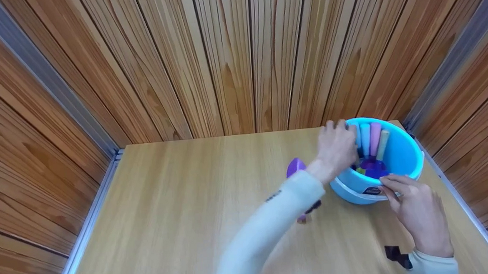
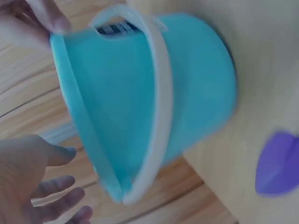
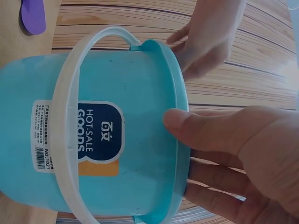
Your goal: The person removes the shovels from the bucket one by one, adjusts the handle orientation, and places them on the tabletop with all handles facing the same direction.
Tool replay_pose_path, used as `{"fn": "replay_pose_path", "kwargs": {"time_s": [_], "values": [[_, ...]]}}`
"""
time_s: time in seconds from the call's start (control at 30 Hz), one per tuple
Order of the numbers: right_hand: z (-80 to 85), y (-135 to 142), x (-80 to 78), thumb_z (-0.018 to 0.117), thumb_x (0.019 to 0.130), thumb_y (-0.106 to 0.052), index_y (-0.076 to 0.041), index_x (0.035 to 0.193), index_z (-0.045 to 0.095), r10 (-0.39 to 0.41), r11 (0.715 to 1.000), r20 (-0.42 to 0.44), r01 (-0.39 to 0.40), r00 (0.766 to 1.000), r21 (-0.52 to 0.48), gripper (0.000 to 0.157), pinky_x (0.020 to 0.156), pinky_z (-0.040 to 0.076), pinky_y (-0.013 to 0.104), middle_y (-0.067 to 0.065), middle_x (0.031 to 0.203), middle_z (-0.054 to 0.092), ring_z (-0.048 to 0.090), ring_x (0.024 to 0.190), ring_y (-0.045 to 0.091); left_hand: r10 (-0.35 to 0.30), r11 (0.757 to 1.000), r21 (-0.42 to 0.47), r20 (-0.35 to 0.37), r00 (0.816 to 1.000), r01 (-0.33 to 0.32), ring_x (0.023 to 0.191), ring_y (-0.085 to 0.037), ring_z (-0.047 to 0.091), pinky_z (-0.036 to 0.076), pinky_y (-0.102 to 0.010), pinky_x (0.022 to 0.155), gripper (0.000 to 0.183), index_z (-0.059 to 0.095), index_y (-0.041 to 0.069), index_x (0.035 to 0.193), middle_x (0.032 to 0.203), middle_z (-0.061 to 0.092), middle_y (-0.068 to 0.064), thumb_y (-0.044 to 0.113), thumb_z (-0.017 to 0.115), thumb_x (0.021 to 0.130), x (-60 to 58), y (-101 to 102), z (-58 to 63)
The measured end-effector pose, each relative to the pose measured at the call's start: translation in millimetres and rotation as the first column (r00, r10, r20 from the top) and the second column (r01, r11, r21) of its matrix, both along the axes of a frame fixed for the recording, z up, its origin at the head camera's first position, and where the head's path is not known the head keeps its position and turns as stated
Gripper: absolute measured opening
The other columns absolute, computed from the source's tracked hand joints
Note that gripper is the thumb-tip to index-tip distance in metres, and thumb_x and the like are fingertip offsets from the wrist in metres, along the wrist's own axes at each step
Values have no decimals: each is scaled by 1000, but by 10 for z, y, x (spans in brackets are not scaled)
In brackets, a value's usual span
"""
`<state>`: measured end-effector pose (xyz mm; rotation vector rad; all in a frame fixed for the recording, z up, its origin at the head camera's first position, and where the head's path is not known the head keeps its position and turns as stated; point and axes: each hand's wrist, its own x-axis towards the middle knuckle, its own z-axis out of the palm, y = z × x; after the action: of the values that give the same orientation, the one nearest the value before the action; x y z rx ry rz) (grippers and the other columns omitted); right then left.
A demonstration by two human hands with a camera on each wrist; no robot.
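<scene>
A light-blue plastic bucket (image 1: 399, 154) with a pale handle (image 2: 161, 107) stands upright at the right of the table. Several tools with blue, pink (image 1: 375, 138) and beige handles lean inside it, their purple and dark lower parts down in the bucket. My right hand (image 1: 423, 211) pinches the near rim, thumb outside and fingers over the inner side. Beside the left rim is my left hand (image 1: 337, 149), its fingers spread apart and holding nothing in the left wrist view. A purple toy shovel (image 1: 295, 166) lies on the table, partly hidden under my left forearm.
The wooden table (image 1: 181, 207) runs up to a wood-panelled back wall (image 1: 231, 62), with panelled side walls to the left and right. Metal rails (image 1: 91, 220) edge the table. A dark strap (image 1: 396, 256) hangs at my right sleeve.
</scene>
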<state>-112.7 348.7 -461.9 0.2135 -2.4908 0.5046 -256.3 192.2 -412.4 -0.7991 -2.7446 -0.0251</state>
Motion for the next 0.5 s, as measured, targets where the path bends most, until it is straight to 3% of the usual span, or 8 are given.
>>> {"fn": "replay_pose_path", "kwargs": {"time_s": [0.17,0.33,0.5], "values": [[-19,-11,7,91,79,4,6,111,80,11,1000,15,-10,1000,-15,34,56,57,27,28,109,78,76,86,51,-36,997,-63,16,999,36,124,-15,59,50,-30,110,51,60,30,148,140,66,8,50,68,102,42,217,-146],[-3,-18,24,90,81,3,7,111,79,-9,999,27,10,1000,-40,32,50,48,18,30,109,77,75,75,47,25,990,-140,84,996,-13,125,-14,57,47,-30,113,48,64,37,143,139,67,13,53,73,98,36,439,-210],[-2,-23,22,89,83,2,6,113,79,-34,998,45,36,998,-56,32,49,44,15,31,111,76,74,67,42,73,964,-262,128,989,-38,131,-12,56,45,-33,118,53,62,43,146,143,65,17,57,71,95,11,615,-201]]}}
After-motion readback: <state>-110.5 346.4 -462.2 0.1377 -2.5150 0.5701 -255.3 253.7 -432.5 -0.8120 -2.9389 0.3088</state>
